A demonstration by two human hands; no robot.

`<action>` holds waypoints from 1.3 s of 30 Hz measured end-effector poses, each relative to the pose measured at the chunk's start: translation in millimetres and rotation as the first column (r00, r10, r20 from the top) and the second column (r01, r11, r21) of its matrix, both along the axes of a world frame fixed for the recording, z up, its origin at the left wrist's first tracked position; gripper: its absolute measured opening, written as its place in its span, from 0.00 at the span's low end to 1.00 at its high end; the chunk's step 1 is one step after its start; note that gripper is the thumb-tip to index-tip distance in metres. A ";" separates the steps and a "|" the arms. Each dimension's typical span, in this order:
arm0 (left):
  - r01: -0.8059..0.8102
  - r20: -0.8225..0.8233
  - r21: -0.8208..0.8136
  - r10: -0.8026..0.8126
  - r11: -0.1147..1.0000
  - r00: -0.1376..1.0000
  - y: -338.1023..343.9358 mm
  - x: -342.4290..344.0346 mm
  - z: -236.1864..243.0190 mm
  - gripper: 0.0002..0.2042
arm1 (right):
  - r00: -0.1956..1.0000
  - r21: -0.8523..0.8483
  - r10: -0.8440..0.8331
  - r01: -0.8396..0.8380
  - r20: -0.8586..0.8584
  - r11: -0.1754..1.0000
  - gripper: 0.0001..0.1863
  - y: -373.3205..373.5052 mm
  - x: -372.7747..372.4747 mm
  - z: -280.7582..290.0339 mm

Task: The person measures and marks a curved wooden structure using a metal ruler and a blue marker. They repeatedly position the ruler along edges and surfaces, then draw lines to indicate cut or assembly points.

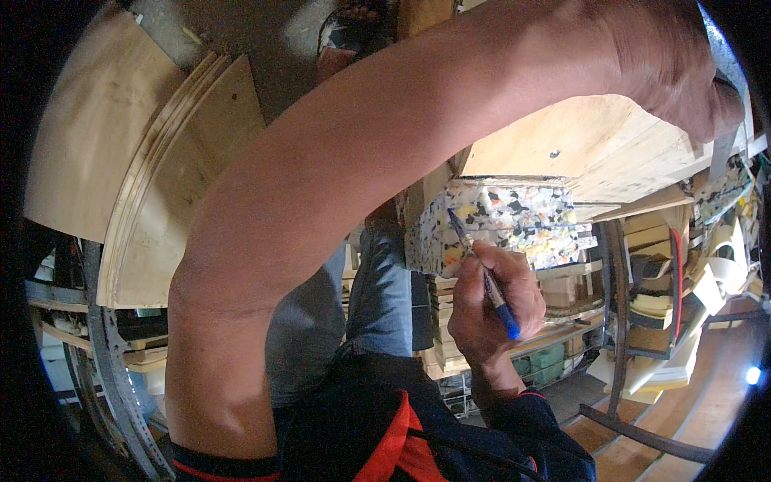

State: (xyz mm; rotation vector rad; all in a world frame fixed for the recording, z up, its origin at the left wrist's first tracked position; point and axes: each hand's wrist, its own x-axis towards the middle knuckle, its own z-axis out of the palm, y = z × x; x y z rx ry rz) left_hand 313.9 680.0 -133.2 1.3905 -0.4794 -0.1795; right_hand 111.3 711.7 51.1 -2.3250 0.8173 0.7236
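Note:
My right hand (498, 297) is closed around a pen (488, 281) with a blue end. The pen's tip meets the side of a speckled foam block (522, 213), white with black and orange flecks. Faint blue lines run across the foam. My left arm arches over the middle of the view, ending at the far upper right, where my left hand (683, 80) is bent with its fingers curled. It is beside a grey strip (727, 149) at the edge of a pale wooden board (554, 149). What its fingers hold is hidden.
Several curved plywood sheets (161, 193) lean at the left by a metal frame (120, 377). On the right, a metal rack (618, 321) stands before stacked yellowish foam pieces (650, 265). Beneath the foam block are cut wooden pieces (446, 321). Planks (683, 418) lie at lower right.

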 end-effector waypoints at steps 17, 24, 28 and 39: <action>-0.054 0.190 0.141 0.026 0.989 0.982 12.4 -8.7 1.5 0.12 | 0.995 0.018 0.020 -0.022 0.097 1.000 0.09 2.2 -0.5 -4.6; -0.080 0.270 0.177 0.030 0.981 0.962 14.2 -10.4 3.9 0.12 | 0.994 0.006 -0.009 0.008 0.113 1.000 0.11 1.6 -3.5 -3.2; -0.113 0.355 0.223 0.028 0.968 0.934 15.9 -11.1 6.1 0.12 | 0.996 0.024 0.008 -0.011 0.094 1.000 0.12 6.2 1.0 -3.8; -0.440 0.827 0.267 0.031 0.858 0.562 0.8 -10.8 -31.4 0.10 | 0.976 0.061 -0.074 0.063 0.204 0.996 0.11 7.4 -8.8 -9.0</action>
